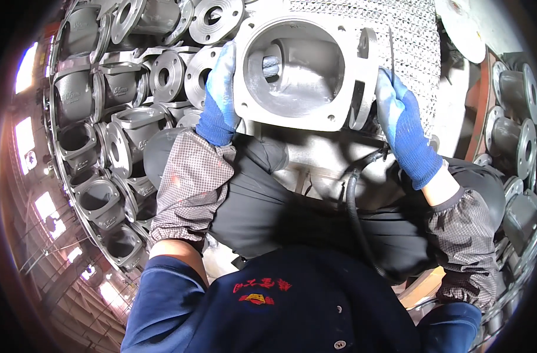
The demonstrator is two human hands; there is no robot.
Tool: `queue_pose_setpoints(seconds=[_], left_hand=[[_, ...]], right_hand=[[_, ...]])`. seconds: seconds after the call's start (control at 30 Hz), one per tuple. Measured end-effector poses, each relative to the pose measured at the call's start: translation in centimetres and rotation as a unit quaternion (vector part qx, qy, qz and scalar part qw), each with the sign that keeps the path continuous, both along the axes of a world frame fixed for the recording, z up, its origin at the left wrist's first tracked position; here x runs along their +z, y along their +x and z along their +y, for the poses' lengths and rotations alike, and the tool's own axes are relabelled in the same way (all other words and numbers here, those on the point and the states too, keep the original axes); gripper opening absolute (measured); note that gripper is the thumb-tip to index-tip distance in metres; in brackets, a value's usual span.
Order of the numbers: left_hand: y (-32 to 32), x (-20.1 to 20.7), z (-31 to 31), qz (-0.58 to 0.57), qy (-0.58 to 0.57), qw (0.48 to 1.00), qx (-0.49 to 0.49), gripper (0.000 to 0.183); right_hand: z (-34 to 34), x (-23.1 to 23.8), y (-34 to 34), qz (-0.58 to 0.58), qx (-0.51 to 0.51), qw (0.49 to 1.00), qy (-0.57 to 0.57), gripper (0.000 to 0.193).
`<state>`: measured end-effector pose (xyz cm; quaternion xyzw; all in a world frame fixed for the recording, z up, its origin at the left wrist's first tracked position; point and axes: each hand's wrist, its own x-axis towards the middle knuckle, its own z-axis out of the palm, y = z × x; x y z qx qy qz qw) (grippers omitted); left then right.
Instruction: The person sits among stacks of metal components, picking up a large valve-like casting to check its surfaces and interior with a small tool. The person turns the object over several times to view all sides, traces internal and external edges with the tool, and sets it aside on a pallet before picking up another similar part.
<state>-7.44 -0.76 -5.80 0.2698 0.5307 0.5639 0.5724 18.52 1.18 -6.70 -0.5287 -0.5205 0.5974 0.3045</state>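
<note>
two gloved hands [315, 106] on one casting [298, 73]

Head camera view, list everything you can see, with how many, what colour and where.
Large cast housing: one, pale grey, top centre, round opening facing the camera, held on both sides.
Stacked cast housings: many, dark grey, flanged, piled along the left.
Flanged castings: several, dark grey, right edge.
Mesh surface: one, pale grey, behind the large housing.
Hose: one, black, running down from under the housing.
Sleeve covers: two, grey check, on the forearms.
Jacket: one, dark blue, bottom centre.
Left hand: blue glove, grip on the housing's left edge.
Right hand: blue glove, grip on the housing's right side.
</note>
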Motion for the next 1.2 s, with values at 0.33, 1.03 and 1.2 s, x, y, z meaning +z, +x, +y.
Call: queue_pose_setpoints(seconds=[0.33, 1.03, 1.2], left_hand=[[-2.0, -0.6, 2.9, -0.047, -0.022, 0.999, -0.015, 0.041], [0.9, 2.9, 0.1, 0.204, 0.081, 0.969, -0.115, 0.043], [1.6, 2.7, 0.6, -0.015, -0.089, 0.995, -0.053, 0.039]], right_hand=[[2.9, -1.1, -1.9, 0.019, -0.089, 0.995, 0.034, 0.035], [2.7, -0.9, -0.2, -0.044, -0.096, 0.994, -0.033, 0.045], [1.8, -0.3, 2.4, -0.29, 0.198, 0.879, 0.324, 0.054]])
